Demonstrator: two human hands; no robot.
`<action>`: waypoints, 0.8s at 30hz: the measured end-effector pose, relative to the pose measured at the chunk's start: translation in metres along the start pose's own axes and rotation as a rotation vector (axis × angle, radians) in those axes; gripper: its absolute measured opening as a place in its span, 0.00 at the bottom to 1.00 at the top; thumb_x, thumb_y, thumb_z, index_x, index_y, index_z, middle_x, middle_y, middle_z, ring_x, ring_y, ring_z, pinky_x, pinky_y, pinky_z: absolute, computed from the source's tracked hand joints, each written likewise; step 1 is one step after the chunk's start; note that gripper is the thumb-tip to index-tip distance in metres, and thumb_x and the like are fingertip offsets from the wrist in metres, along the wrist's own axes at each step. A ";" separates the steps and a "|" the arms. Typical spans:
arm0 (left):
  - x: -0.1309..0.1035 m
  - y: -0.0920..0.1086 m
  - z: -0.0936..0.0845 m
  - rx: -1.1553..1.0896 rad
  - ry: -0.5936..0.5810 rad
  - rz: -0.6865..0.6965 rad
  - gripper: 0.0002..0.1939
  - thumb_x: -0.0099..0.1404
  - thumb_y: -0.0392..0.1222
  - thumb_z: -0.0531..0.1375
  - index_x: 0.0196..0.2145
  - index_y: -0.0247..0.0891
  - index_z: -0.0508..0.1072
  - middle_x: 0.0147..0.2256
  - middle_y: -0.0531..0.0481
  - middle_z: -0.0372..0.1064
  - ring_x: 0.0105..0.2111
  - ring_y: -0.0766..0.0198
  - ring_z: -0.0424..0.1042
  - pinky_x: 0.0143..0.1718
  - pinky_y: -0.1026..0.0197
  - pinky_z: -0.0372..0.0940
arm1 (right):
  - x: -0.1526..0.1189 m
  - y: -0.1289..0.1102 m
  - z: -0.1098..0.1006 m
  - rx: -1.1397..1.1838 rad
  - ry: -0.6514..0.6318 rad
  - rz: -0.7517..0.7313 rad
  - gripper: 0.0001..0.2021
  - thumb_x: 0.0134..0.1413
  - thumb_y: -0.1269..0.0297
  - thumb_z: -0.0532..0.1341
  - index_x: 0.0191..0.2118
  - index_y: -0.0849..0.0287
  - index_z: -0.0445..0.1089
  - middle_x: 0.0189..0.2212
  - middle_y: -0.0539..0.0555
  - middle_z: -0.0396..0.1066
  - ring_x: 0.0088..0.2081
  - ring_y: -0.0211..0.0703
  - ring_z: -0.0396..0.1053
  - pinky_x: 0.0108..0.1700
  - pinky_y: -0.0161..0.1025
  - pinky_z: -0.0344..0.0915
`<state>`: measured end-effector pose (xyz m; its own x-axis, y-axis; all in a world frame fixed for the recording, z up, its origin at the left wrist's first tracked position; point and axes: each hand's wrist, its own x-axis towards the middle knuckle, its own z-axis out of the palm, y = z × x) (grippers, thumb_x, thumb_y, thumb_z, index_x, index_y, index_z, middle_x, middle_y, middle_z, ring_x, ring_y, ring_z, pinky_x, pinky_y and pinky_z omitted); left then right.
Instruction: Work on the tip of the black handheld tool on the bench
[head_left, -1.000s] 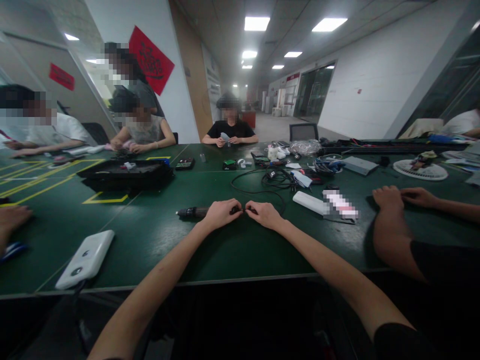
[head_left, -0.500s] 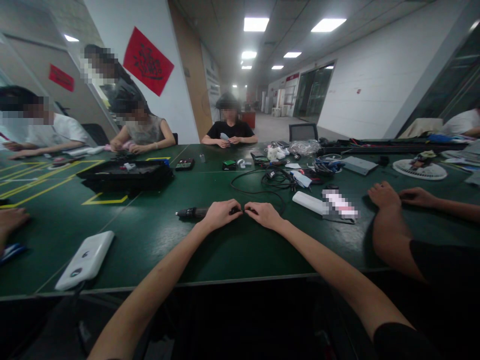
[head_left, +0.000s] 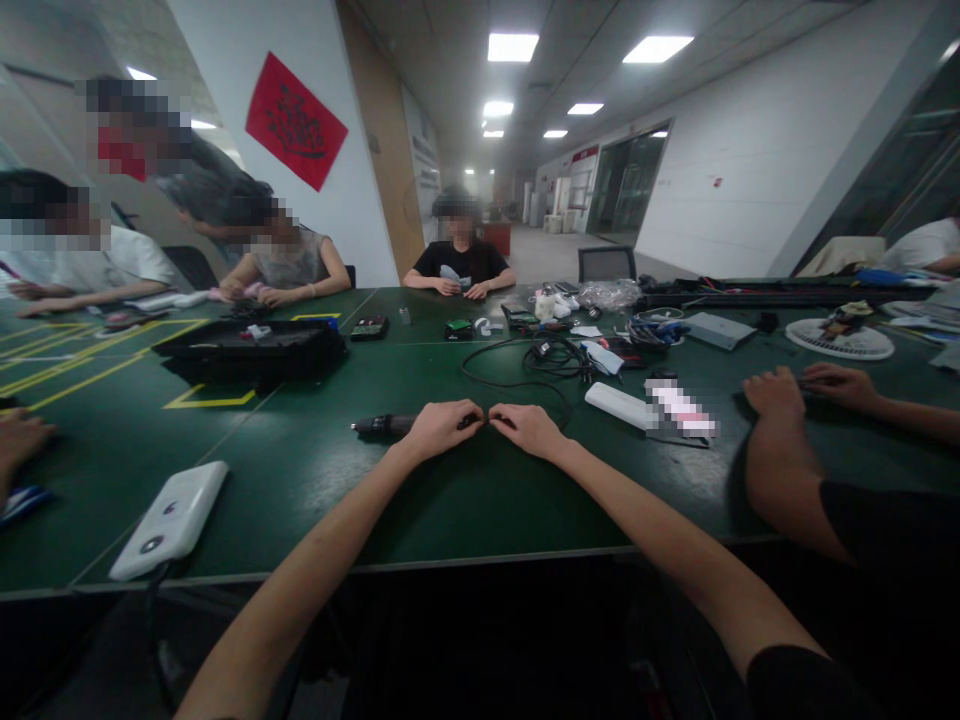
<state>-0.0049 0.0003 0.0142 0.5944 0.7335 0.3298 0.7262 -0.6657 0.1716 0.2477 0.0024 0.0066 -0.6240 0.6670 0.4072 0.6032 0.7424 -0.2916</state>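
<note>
My left hand (head_left: pixel 444 428) is closed in a pinch on a small dark item over the green table (head_left: pixel 480 510). Just right of it, my right hand (head_left: pixel 525 428) pinches with its fingertips; what they hold is too small to make out. A narrow gap separates the two sets of fingertips. A dark cylindrical tool (head_left: pixel 384 427) lies on the table beside my left hand, its metal tip pointing left and its other end hidden behind the hand. Beyond my right hand runs a black cable (head_left: pixel 487 378).
A white device (head_left: pixel 171 520) lies at the front left, a black tray (head_left: pixel 251 350) behind it. Right of my hands are a white bar (head_left: pixel 619 406) and a co-worker's hands (head_left: pixel 776 392). Cables, circuit boards and a white round grille (head_left: pixel 840 339) lie farther back.
My hands have hardly moved. At the far left, the standing person has leaned further left. The person opposite has shifted their hands slightly, and the co-worker's hands at the right have moved a little.
</note>
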 end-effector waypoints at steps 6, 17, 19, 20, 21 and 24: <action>0.001 0.003 0.001 0.021 0.035 -0.062 0.14 0.71 0.54 0.57 0.48 0.48 0.75 0.45 0.53 0.77 0.40 0.60 0.77 0.39 0.61 0.66 | 0.000 0.000 0.000 -0.005 -0.001 -0.005 0.09 0.72 0.60 0.58 0.51 0.52 0.72 0.43 0.53 0.77 0.40 0.42 0.73 0.42 0.35 0.61; 0.000 0.006 -0.001 0.022 0.007 -0.034 0.13 0.71 0.51 0.57 0.50 0.50 0.74 0.47 0.54 0.77 0.42 0.60 0.77 0.41 0.60 0.66 | 0.000 -0.001 -0.001 0.003 -0.005 -0.001 0.09 0.72 0.60 0.58 0.51 0.52 0.72 0.42 0.52 0.77 0.39 0.42 0.73 0.42 0.35 0.61; 0.000 0.006 -0.002 0.018 0.005 -0.024 0.13 0.71 0.50 0.57 0.50 0.51 0.74 0.48 0.54 0.77 0.43 0.60 0.76 0.42 0.60 0.66 | 0.000 -0.001 -0.002 0.008 -0.005 -0.005 0.09 0.72 0.60 0.58 0.52 0.52 0.72 0.43 0.52 0.77 0.40 0.42 0.73 0.41 0.34 0.61; 0.000 0.006 -0.002 0.018 0.008 -0.024 0.13 0.71 0.51 0.57 0.50 0.50 0.74 0.48 0.54 0.77 0.43 0.59 0.76 0.42 0.60 0.66 | -0.001 -0.001 -0.002 0.009 -0.004 -0.005 0.09 0.72 0.60 0.58 0.52 0.52 0.72 0.43 0.52 0.77 0.40 0.42 0.73 0.42 0.34 0.61; 0.000 0.006 -0.002 0.016 0.012 -0.029 0.13 0.71 0.52 0.57 0.50 0.50 0.73 0.48 0.54 0.77 0.43 0.59 0.77 0.42 0.60 0.66 | -0.001 0.000 -0.002 0.009 -0.001 -0.005 0.09 0.72 0.60 0.58 0.52 0.52 0.72 0.43 0.52 0.77 0.40 0.42 0.73 0.42 0.34 0.61; 0.001 0.005 0.001 0.018 0.025 -0.073 0.15 0.70 0.56 0.59 0.49 0.49 0.73 0.46 0.54 0.77 0.42 0.59 0.77 0.40 0.60 0.66 | 0.000 0.001 0.000 0.005 -0.002 -0.006 0.09 0.72 0.60 0.58 0.51 0.52 0.72 0.43 0.52 0.77 0.39 0.42 0.74 0.41 0.34 0.61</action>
<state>0.0001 -0.0020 0.0148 0.5311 0.7762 0.3399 0.7736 -0.6078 0.1793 0.2485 0.0029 0.0062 -0.6286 0.6626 0.4072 0.5969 0.7467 -0.2936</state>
